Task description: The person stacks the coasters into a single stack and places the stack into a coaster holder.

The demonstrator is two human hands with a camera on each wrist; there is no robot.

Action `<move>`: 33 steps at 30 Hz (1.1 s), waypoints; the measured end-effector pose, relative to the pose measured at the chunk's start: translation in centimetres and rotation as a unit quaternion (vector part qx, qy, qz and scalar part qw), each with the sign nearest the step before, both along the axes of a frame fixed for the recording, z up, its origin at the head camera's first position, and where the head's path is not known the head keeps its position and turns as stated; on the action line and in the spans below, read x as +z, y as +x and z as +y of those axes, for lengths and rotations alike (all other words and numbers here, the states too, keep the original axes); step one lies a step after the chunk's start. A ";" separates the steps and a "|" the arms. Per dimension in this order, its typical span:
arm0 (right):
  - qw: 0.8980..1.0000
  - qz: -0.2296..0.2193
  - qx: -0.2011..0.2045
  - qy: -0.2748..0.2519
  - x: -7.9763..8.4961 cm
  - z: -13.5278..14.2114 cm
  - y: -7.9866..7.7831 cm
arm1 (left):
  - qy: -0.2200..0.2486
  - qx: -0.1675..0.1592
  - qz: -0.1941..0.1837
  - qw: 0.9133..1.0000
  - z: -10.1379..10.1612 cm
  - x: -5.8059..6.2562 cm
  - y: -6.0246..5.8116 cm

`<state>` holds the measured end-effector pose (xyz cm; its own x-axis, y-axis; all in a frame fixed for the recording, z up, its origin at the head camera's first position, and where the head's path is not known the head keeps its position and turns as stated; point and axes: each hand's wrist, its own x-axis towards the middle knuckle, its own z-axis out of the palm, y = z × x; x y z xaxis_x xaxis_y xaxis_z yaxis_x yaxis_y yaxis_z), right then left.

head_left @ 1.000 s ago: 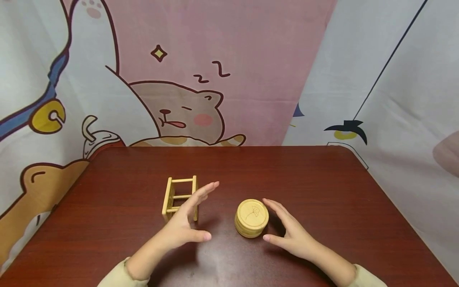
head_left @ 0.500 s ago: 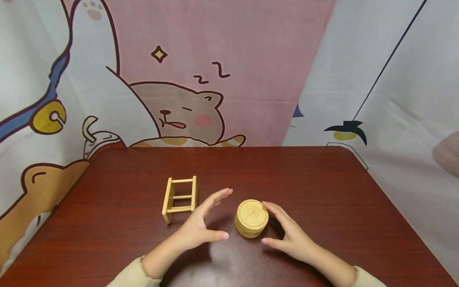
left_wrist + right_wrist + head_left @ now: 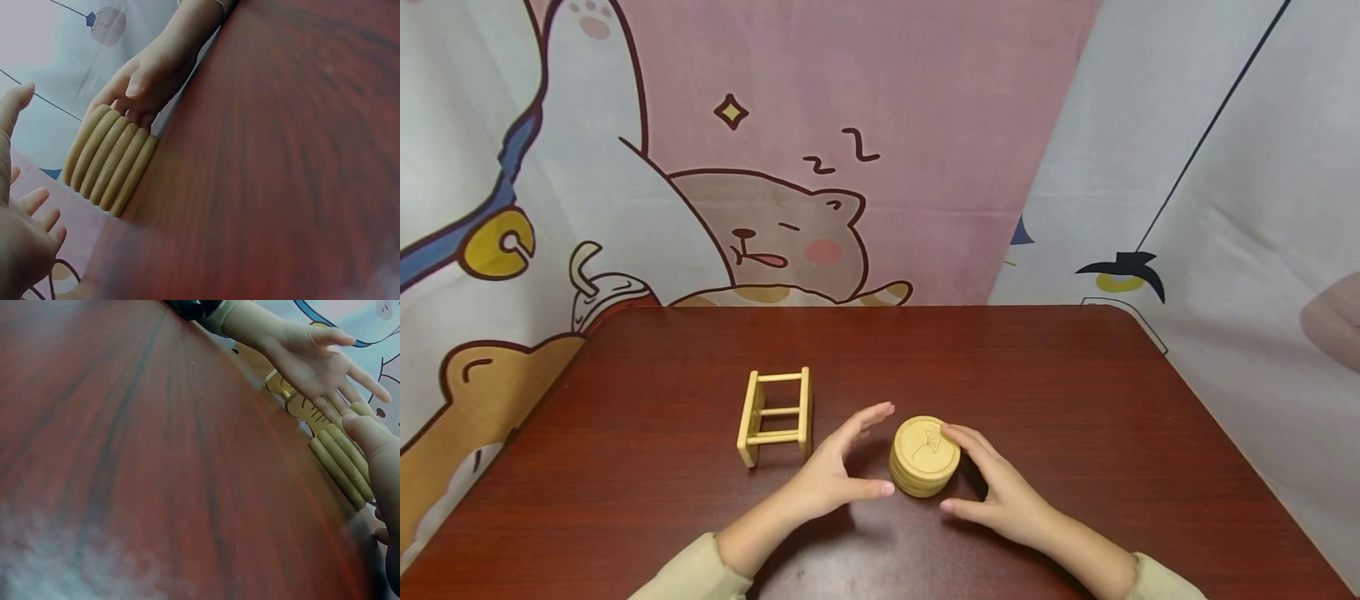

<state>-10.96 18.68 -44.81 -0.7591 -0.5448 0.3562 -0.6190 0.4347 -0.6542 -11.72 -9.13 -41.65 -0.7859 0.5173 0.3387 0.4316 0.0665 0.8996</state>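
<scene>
A stack of several round wooden coasters (image 3: 925, 454), the top one engraved with a ginkgo leaf, stands on the table between both hands. My left hand (image 3: 831, 471) is held to its left, fingers extended and thumb spread, with a small gap to the stack. On the other side my right hand (image 3: 1003, 487) arches around the stack, its fingertips right at the top coaster's edge and the thumb apart in front. In the left wrist view the coasters (image 3: 112, 159) show their rounded edges side-on. The right wrist view has the stack (image 3: 340, 462) partly hidden behind the right hand.
A small wooden rack (image 3: 775, 417) with rungs between two side panels stands left of the stack, behind the left forearm. The reddish-brown table (image 3: 1075, 375) ends at a cartoon-printed cloth (image 3: 940, 150) behind.
My left hand has moved right, away from the rack and closer to the coasters. The right hand has shifted slightly left toward the stack. The coasters stay in place.
</scene>
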 end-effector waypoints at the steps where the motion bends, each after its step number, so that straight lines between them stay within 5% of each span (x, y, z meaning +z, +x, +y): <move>1: 1.000 0.000 0.000 0.001 -0.1 0.0 0.0 | -0.004 0.002 -0.006 1.000 0.1 -0.1 0.0; 13: 1.000 0.009 -0.006 0.019 -0.2 -0.5 -0.3 | -0.052 0.017 -0.041 0.998 1.3 -1.5 -0.7; 33: 0.998 0.048 -0.008 0.026 -0.9 -0.9 -1.1 | -0.052 0.022 -0.067 0.996 2.9 -2.5 -0.7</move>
